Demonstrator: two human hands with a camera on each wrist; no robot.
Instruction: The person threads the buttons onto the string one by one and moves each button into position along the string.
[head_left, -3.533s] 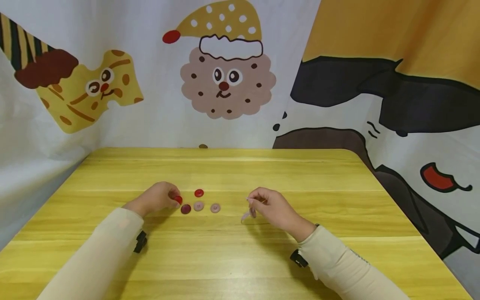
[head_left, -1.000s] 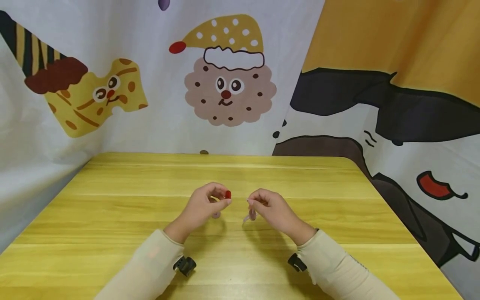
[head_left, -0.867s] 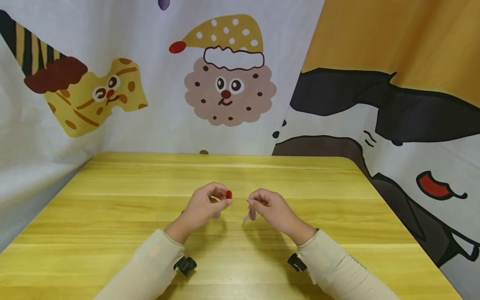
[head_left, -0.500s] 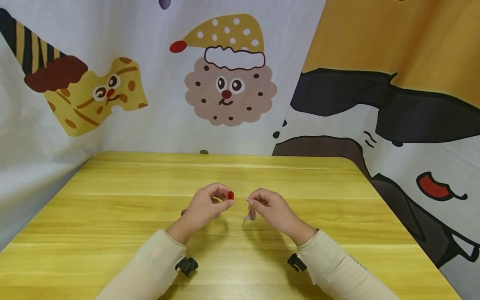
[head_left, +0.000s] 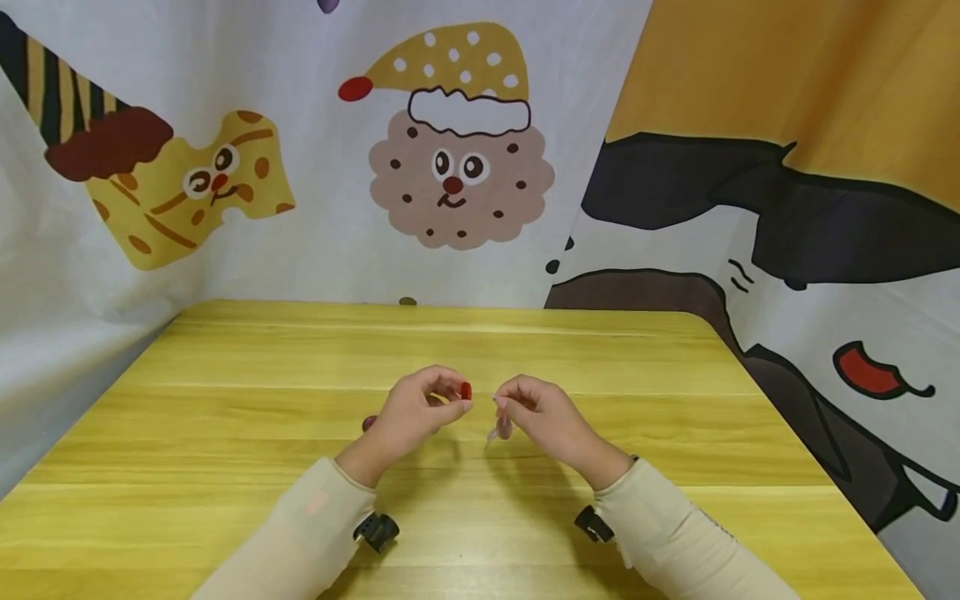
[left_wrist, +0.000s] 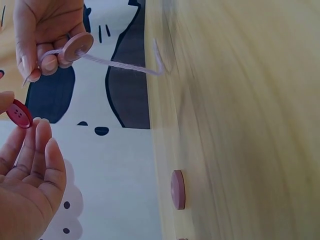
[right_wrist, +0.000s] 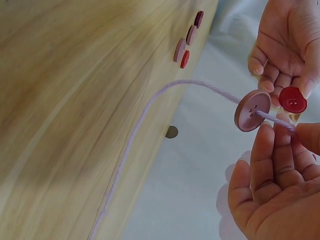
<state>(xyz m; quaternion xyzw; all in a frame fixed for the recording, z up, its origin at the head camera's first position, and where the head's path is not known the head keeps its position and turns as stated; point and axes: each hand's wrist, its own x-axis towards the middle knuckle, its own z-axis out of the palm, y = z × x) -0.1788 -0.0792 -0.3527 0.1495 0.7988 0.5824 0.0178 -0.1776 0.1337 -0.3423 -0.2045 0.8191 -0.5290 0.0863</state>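
Observation:
Between thumb and fingers, my left hand pinches a red button by its edge. In the left wrist view, several holes show in the red button's face. Just across from it, my right hand pinches a pale purple string near one end. A dusty-pink button is threaded on that string below the right fingers, and the string's long tail droops to the table. The two hands are held close together above the table with a small gap between the red button and the string's tip.
Several more buttons lie on the wooden table behind and under the left hand: a dark red button, a red button and pink ones, one being the pink button. A printed cloth hangs behind the table.
My left hand has brought the red button from the button group at the left to beside my right hand, edging slightly closer in the last second. My right hand has stayed nearly still.

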